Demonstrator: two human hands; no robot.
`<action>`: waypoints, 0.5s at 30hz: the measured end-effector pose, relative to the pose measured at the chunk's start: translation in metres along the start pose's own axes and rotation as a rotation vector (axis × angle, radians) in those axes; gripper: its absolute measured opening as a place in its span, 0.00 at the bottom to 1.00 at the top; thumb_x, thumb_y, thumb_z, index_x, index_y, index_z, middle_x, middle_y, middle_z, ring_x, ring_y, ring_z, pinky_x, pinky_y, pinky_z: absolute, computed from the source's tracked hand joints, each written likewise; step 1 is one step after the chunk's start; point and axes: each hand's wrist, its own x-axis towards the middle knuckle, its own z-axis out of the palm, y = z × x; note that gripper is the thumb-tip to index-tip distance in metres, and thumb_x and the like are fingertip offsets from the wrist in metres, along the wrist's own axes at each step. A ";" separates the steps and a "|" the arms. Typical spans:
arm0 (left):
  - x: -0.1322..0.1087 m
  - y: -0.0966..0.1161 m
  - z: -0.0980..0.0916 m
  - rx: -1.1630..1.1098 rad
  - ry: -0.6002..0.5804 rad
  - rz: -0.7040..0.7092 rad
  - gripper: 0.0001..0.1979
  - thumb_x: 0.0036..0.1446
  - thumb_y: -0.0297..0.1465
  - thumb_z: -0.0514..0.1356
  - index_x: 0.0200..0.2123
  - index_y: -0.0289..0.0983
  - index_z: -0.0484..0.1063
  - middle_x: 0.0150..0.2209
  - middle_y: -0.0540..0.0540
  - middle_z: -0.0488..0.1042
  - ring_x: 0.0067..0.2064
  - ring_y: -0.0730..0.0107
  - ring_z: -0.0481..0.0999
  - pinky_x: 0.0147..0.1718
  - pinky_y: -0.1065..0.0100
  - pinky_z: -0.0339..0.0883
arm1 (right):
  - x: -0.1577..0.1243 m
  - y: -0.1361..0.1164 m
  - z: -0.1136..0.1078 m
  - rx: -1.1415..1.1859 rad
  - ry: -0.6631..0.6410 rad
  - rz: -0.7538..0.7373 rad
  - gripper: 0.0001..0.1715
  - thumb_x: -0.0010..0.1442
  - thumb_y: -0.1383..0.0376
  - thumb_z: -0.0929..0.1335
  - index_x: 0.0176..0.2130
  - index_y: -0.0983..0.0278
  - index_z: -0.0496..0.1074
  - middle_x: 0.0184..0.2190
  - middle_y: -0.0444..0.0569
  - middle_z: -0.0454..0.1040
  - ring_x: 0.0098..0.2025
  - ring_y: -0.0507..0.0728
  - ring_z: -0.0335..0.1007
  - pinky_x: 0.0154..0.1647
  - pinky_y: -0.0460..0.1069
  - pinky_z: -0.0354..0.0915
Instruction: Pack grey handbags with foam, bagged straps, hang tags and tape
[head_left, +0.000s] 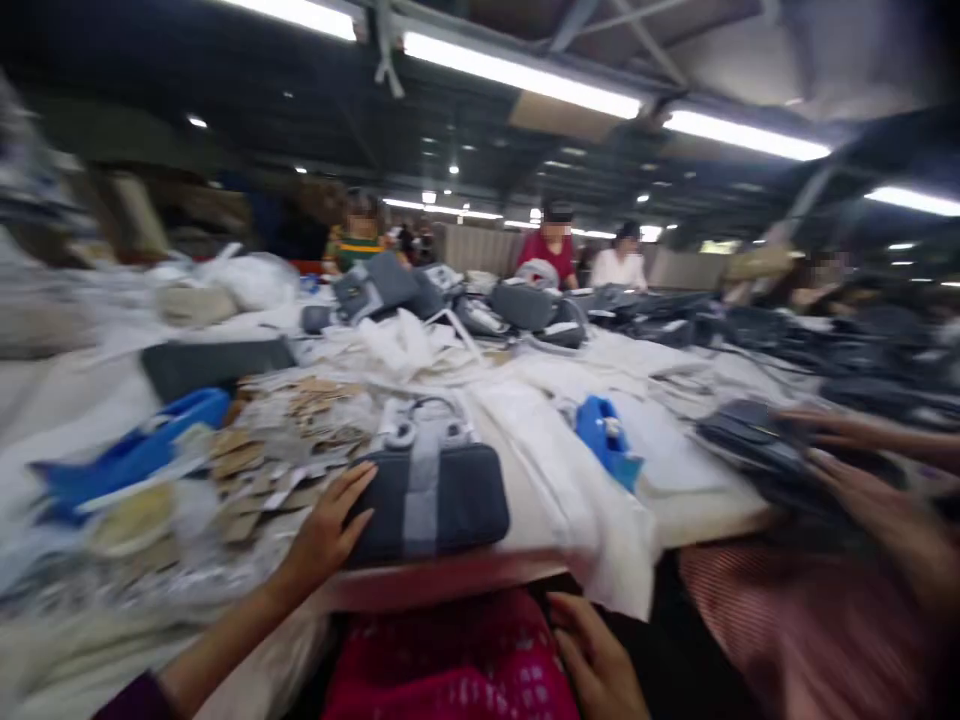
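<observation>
A small dark navy handbag [465, 495] lies near the table's front edge, with a pale grey strip across its middle and white wrapping around its handle hardware. My left hand [330, 525] rests against the bag's left side, fingers spread and not wrapped round it. Low in the view, below the table edge, my right hand [596, 650] is beside the bright pink patterned cloth [450, 660] over my lap. Its fingers are loosely bent and apart, with nothing visible in them.
Cardboard pieces and clear plastic scraps [292, 450] lie left of the bag, near a blue item [142, 450]. A blue tape dispenser [604, 435] stands right. A co-worker's hands [862, 480] handle a dark bag [750, 430]. More bags [525, 303] are heaped behind.
</observation>
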 end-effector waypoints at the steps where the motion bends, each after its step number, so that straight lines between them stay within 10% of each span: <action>1: -0.010 -0.008 -0.009 -0.019 0.027 -0.118 0.20 0.61 0.36 0.53 0.56 0.39 0.66 0.56 0.40 0.67 0.59 0.55 0.66 0.59 0.49 0.61 | 0.016 0.001 0.005 0.037 -0.006 -0.005 0.23 0.64 0.51 0.61 0.49 0.62 0.70 0.48 0.53 0.73 0.50 0.59 0.71 0.50 0.53 0.69; 7: -0.011 -0.011 0.004 -0.558 0.022 -0.641 0.31 0.52 0.38 0.59 0.58 0.32 0.62 0.57 0.35 0.66 0.56 0.53 0.70 0.55 0.53 0.66 | 0.112 -0.018 0.016 0.216 0.036 0.165 0.42 0.54 0.43 0.66 0.61 0.58 0.58 0.63 0.54 0.60 0.58 0.66 0.64 0.58 0.60 0.62; 15: 0.013 -0.002 0.016 -0.775 0.059 -0.905 0.33 0.46 0.40 0.66 0.54 0.33 0.65 0.51 0.37 0.74 0.53 0.51 0.73 0.53 0.56 0.67 | 0.186 -0.034 0.066 0.530 -0.124 0.404 0.56 0.45 0.41 0.72 0.64 0.60 0.56 0.58 0.57 0.67 0.57 0.68 0.66 0.53 0.58 0.68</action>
